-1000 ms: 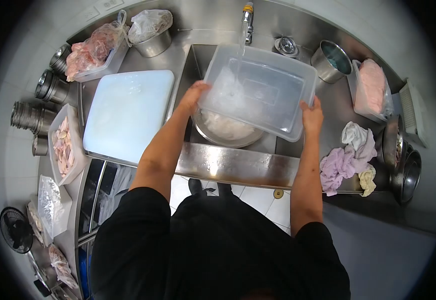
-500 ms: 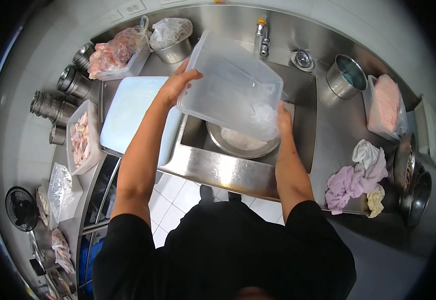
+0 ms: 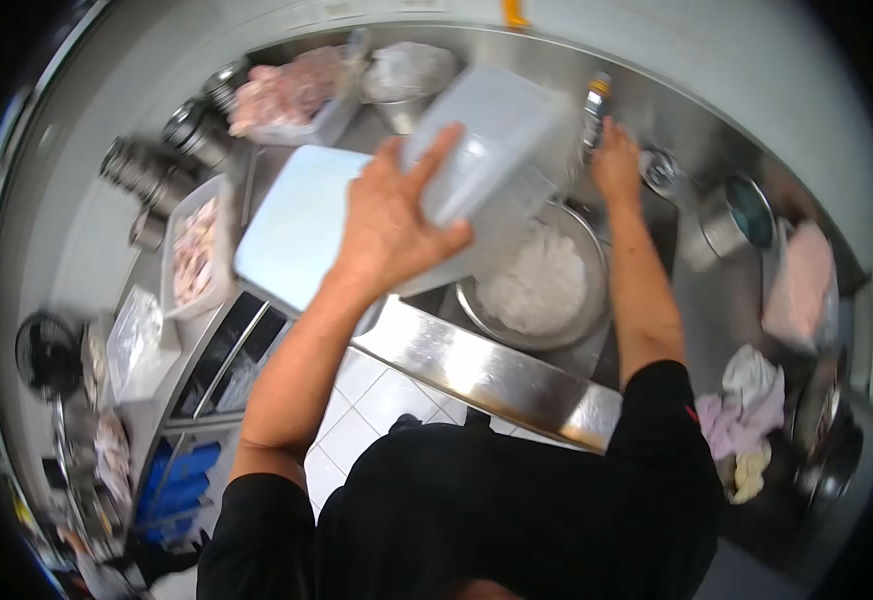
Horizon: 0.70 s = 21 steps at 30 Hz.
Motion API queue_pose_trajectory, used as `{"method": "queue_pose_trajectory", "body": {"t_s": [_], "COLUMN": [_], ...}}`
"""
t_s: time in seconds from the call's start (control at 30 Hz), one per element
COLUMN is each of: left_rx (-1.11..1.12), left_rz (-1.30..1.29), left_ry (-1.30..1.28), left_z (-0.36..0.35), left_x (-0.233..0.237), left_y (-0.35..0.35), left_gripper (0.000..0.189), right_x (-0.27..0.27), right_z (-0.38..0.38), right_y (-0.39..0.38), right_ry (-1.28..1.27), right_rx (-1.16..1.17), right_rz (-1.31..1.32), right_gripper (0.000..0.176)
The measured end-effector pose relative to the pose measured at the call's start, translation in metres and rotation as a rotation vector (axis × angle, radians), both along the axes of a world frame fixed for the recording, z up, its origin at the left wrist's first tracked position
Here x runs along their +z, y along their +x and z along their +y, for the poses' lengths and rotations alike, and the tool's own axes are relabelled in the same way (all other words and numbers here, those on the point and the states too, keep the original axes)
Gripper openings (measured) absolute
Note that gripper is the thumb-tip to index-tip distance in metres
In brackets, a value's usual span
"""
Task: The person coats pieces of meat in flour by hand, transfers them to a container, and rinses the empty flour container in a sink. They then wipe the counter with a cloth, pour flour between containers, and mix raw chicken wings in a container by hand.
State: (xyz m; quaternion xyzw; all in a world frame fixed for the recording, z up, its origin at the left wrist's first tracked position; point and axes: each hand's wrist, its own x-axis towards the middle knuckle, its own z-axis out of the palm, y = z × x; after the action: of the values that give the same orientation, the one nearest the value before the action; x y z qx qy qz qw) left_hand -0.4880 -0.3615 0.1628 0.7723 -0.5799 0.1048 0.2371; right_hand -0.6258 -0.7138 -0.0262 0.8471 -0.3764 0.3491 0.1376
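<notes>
My left hand [image 3: 397, 215], thumb and fingers spread wide, holds a translucent plastic container [image 3: 492, 125] tilted above the sink's left side. At the faucet [image 3: 595, 112] is my right hand [image 3: 617, 165], its fingers close together around the faucet's side; motion blurs the exact contact. Below, in the sink, a round metal bowl [image 3: 597, 300] holds a whitish, translucent mass [image 3: 537, 280]. The container's lower edge hangs near the bowl's upper left rim.
Left of the sink are a pale blue board [image 3: 302, 225], a tub of meat pieces [image 3: 195, 250] and bagged meat [image 3: 292, 95]. A metal pot [image 3: 737, 220], bagged pink meat [image 3: 802, 285] and cloths [image 3: 747, 400] are on the right. Part of a person [image 3: 107, 575] shows bottom left.
My right hand has let go of the container and moved up to the faucet. The container has tipped over in my left hand, uncovering the bowl. The whole view has shifted.
</notes>
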Motion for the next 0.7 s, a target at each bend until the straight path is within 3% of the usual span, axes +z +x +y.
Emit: {"method": "queue_pose_trajectory", "body": {"t_s": [0.03, 0.07, 0.17, 0.2, 0.23, 0.3, 0.4, 0.53, 0.7], "left_rx": [-0.012, -0.021, -0.095, -0.118, -0.129, -0.2, -0.361, -0.564, -0.727], "left_rz": [-0.049, -0.022, 0.003, 0.003, 0.002, -0.009, -0.015, -0.219, -0.362], "left_ry": [-0.007, -0.007, -0.005, -0.029, -0.021, -0.005, -0.045, -0.035, -0.147], "left_z": [0.005, 0.01, 0.028, 0.035, 0.043, 0.053, 0.063, 0.078, 0.105], "left_x": [-0.003, -0.003, 0.0, -0.001, -0.003, 0.001, 0.001, -0.002, -0.013], "left_y": [-0.001, -0.003, -0.004, -0.005, -0.005, -0.007, -0.009, -0.014, -0.005], "left_gripper": [0.084, 0.085, 0.087, 0.088, 0.088, 0.088, 0.086, 0.085, 0.086], "right_x": [0.011, 0.045, -0.019, -0.036, -0.041, -0.042, -0.039, -0.047, -0.087], "right_z": [-0.018, 0.0, -0.072, -0.076, -0.077, -0.073, -0.053, 0.004, 0.082], "right_y": [0.005, 0.009, -0.012, -0.028, -0.03, -0.04, -0.071, -0.126, -0.182], "right_ry": [-0.279, 0.111, -0.084, -0.16, 0.108, 0.296, 0.394, 0.557, 0.762], "right_rx": [0.109, 0.031, 0.001, 0.033, 0.064, 0.017, -0.042, -0.081, -0.018], "right_rz": [0.111, 0.24, 0.575, 0.553, 0.544, 0.497, 0.368, 0.178, -0.052], "right_gripper": [0.041, 0.036, 0.041, 0.048, 0.053, 0.053, 0.054, 0.055, 0.056]}}
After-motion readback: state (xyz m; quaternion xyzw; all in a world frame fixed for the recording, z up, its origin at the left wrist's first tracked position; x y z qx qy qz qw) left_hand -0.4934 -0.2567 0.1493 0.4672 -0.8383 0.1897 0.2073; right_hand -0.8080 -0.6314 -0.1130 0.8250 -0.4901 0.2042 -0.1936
